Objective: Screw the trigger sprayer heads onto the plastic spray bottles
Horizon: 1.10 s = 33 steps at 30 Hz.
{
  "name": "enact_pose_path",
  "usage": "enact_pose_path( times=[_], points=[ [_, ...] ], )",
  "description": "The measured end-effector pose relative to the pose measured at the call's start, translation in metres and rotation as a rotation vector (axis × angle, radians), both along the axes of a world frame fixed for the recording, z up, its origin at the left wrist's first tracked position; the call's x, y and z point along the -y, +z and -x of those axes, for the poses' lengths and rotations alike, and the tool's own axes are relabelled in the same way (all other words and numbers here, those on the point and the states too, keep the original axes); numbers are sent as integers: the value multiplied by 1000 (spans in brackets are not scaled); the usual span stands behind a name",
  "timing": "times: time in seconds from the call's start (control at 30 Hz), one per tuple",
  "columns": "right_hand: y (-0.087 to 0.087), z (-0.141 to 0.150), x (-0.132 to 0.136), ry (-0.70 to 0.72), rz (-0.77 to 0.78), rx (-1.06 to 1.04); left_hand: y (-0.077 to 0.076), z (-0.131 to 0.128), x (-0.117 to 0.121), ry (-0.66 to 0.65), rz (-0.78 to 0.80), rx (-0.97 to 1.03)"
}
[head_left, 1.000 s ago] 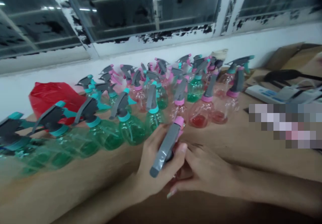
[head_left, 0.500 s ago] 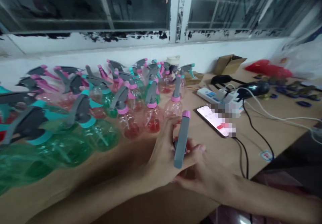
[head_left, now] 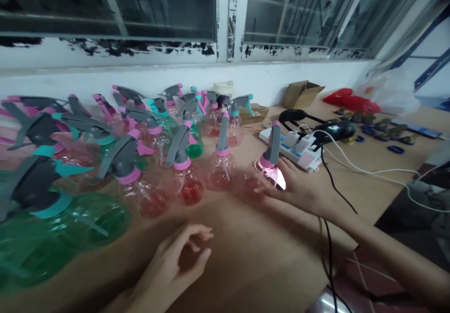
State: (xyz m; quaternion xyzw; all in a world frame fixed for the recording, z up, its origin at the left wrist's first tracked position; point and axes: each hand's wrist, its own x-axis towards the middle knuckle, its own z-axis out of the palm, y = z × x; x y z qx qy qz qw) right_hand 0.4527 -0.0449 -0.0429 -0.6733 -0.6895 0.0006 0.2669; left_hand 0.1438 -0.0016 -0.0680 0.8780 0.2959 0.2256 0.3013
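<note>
Nearest, the left hand (head_left: 176, 261) is hovering over the bare brown tabletop (head_left: 253, 261), fingers curling forward and thumb opposing in a half-open C, nothing in its grasp; its forearm is slanting in from the lower edge. To its left, a rounded clear-green plastic spray bottle with grey trigger head and teal collar (head_left: 101, 214) is standing, green liquid pooling inside. The right forearm is slanting in from the lower right, palm side turning toward a rounded clear pinkish plastic spray bottle with grey trigger head and pink collar (head_left: 255, 184); the right hand (head_left: 304, 189) is loosely cupping its body, thumb lying across the front and fingers spreading behind. That bottle is standing upright at the right end of a row of similar pink-collared bottles (head_left: 191, 189), just beside the nearest of them. A bright screen (head_left: 277, 177) is showing beside its body, mostly covered, its content unreadable. Beyond the hand, a white plastic power strip (head_left: 309, 156) is bearing blue markings too small to read. Farther back, an open brown cardboard box (head_left: 300, 95) is sitting against the white wall (head_left: 267, 78).
</note>
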Motion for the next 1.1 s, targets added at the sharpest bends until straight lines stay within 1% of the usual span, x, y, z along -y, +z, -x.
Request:
enact_pose_path(
  times=[0.17,0.27,0.37,0.47,0.67,0.77,0.83,0.87,0.9,0.97,1.0,1.07,1.1],
  points=[
    [0,-16,-25,75,28,-50,1,8,0,12,-53,7],
    [1,-16,-34,109,13,-84,1,8,1,10,-57,31],
    [3,-14,-42,109,-14,-107,0,8,3,2,-36,50],
    [4,-13,-46,100,-28,-111,0,8,5,-4,-16,51],
    [5,-9,-47,84,-30,-94,1,11,5,-6,15,14],
    [5,-8,-48,97,-38,-86,2,15,5,-24,23,7],
    [1,-8,-45,86,-54,-62,4,18,8,-23,31,14],
    [-1,-8,-42,56,-70,-38,5,21,9,-16,31,18],
    [-4,-7,-37,6,-96,-4,6,24,11,-8,30,17],
    [-10,-1,-21,-141,-163,83,10,32,15,11,20,14],
    [-12,4,-11,-174,-194,131,12,38,17,25,13,14],
    [-12,21,9,-146,-184,197,17,52,20,58,-4,12],
    [-10,33,17,-121,-153,201,20,60,22,76,-14,10]
  ],
)
